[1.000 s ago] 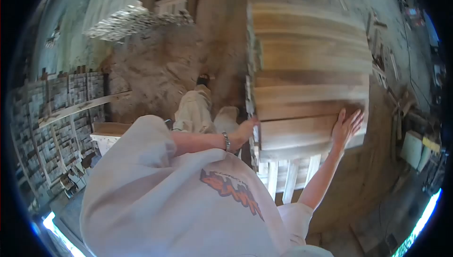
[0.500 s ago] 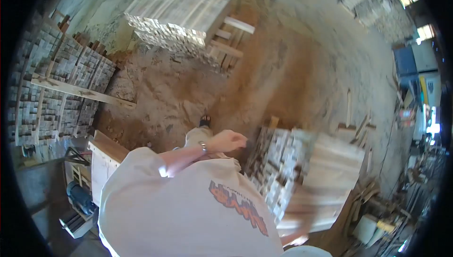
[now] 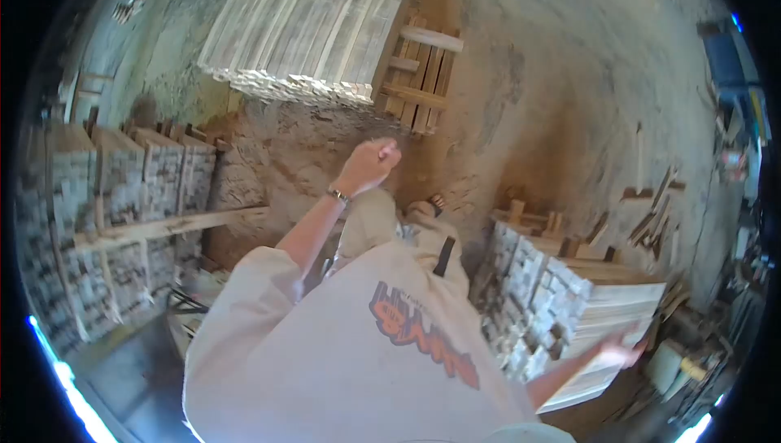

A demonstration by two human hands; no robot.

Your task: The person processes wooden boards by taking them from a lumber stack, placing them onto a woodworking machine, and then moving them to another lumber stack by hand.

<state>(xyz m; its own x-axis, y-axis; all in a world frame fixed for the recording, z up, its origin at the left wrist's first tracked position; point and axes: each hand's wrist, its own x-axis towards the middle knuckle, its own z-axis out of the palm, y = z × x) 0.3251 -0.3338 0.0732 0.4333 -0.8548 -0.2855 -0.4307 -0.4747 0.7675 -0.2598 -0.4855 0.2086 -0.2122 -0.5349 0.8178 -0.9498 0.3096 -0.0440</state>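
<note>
My left hand [image 3: 370,165], with a metal watch on its wrist, is raised over the dirt floor with its fingers curled in. Nothing shows inside it. Behind it lies a stack of long boards [image 3: 309,28] beside a wooden pallet [image 3: 419,77]. At the lower right my right hand [image 3: 620,350] is slightly blurred, its fingers apart and holding nothing. It appears over or beside another stack of boards [image 3: 561,288]; whether it touches the wood I cannot tell. A sandaled foot [image 3: 437,204] shows past my trousers.
Tall stacks of wood pieces [image 3: 122,191] stand at the left, with a long plank [image 3: 171,230] across them. Loose wood pieces [image 3: 655,215] lie on the floor at the right. Beyond the right-hand stack is a pale container [image 3: 667,364] among scraps.
My left hand has risen away from my body toward the far stack. My right hand has come further into view, out to the right. The view has turned, and more of my legs shows.
</note>
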